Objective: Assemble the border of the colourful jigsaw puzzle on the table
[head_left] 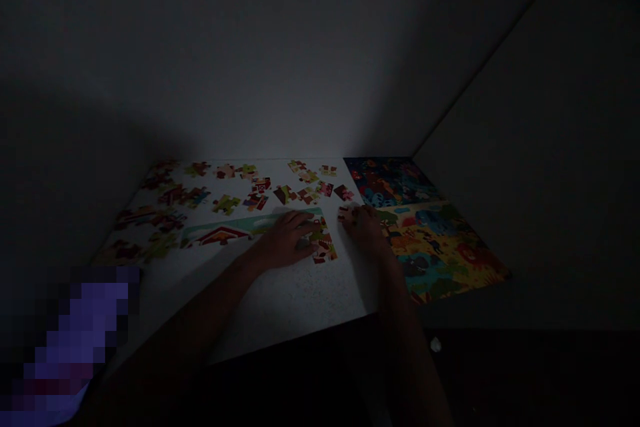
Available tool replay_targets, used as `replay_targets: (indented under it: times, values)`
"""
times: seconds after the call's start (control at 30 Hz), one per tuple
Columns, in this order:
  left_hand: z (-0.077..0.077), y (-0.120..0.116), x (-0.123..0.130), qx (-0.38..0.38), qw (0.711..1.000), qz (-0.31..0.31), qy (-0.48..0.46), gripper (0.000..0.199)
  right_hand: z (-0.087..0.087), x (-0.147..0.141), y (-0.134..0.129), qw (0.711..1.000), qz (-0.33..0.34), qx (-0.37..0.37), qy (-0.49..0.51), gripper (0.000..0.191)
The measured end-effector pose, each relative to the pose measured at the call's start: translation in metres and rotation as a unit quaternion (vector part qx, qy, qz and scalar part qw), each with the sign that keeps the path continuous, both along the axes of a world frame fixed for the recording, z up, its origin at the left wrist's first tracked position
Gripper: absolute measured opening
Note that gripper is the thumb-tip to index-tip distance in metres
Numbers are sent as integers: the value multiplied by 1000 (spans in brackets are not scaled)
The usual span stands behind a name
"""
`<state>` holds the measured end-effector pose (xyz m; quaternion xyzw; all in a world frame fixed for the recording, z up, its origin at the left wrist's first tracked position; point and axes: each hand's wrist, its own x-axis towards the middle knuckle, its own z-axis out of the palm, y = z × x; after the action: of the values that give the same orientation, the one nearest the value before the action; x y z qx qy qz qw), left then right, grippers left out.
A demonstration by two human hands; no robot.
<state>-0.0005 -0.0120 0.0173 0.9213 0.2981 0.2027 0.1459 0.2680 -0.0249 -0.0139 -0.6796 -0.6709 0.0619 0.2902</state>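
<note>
In dim light, my left hand (284,240) rests palm down with fingers spread over the partly joined jigsaw puzzle (225,235). Its joined pieces make a long top strip with a red roof and a short column down the right side. The fingertips touch that right column (326,250). To the right, my right hand (364,232) has its fingers closed around a dark reddish puzzle piece (344,215), low over the white table. The fingers hide part of that piece.
Many loose puzzle pieces (227,203) lie on the white table (280,307), thickest at the left. At the right are a dark-blue picture puzzle (393,180) and a yellow animal puzzle (445,247). A wall (280,80) rises behind. A pixelated purple patch (85,333) covers the lower left.
</note>
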Motion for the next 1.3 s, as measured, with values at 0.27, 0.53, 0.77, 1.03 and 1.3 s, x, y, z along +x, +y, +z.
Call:
replay_targets:
  times: [0.27, 0.53, 0.77, 1.03, 1.3]
  values:
    - [-13, 1, -1, 44, 999, 10, 14, 47, -10, 4, 8, 997, 10, 71, 35, 31]
    - [-8, 0, -3, 31, 999, 16, 20, 51, 9, -5, -2, 988, -38, 59, 137, 39]
    - [-11, 1, -3, 43, 999, 12, 10, 51, 15, -18, -14, 978, -27, 63, 197, 32]
    - [-14, 5, -3, 61, 998, 10, 3, 50, 16, -15, -11, 949, 2, 52, 311, 28]
    - [-18, 6, -2, 62, 998, 6, -8, 52, 25, -31, -47, 913, 53, 45, 401, 25]
